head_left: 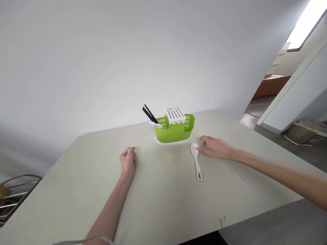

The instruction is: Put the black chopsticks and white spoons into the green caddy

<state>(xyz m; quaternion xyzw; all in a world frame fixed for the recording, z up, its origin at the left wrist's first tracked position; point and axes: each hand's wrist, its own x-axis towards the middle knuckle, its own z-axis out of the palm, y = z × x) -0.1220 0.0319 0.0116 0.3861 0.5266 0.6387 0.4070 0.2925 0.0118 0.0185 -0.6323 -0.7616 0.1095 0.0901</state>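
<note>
A white spoon (196, 160) lies on the table, its bowl toward the back and its handle toward me. My right hand (214, 147) is just right of the bowl with fingers apart; the thumb overlaps the bowl's edge, and I cannot tell whether it touches. Behind the spoon stands a green utensil basket (173, 133) with a white base and a white slotted holder (175, 115) on top. Black chopsticks (150, 114) and white spoons (155, 125) lean in its left compartment. My left hand (128, 160) rests on the table left of the basket, closed in a loose fist with nothing visible in it.
The pale table (158, 197) meets a white wall (143, 61) at the back. A metal-framed rack or chair (19, 195) stands beyond its left edge. On the floor at the right is a brownish container (309, 132), near a doorway.
</note>
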